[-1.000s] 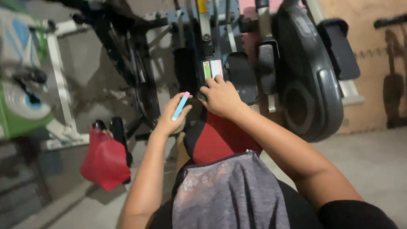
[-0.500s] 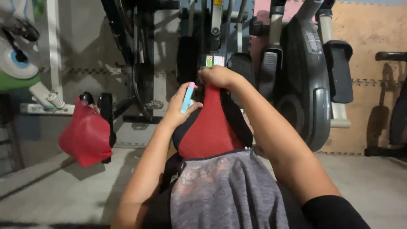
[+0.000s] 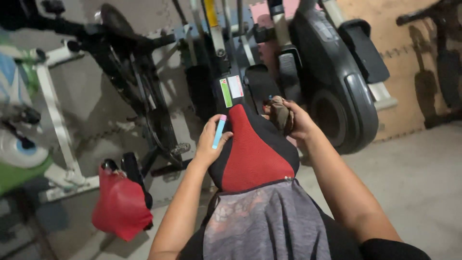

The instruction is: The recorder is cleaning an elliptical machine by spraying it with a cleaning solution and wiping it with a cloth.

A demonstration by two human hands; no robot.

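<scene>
Bike seat (image 3: 252, 149) is being held: left hand (image 3: 210, 144) gripping a small blue stick (image 3: 219, 131) at its left edge, right hand (image 3: 296, 120) squeezing a brown rag (image 3: 279, 114)

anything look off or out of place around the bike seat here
Two things stand out. A grey patterned cloth is draped over the rear of the red and black seat, and a red bag hangs low off the frame at left. The left hand holds a blue stick; the right hand grips a brown rag.

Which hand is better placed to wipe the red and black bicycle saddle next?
Probably the right hand: it holds the brown crumpled cloth beside the red and black bicycle saddle. The left hand holds a small blue tube.
</scene>
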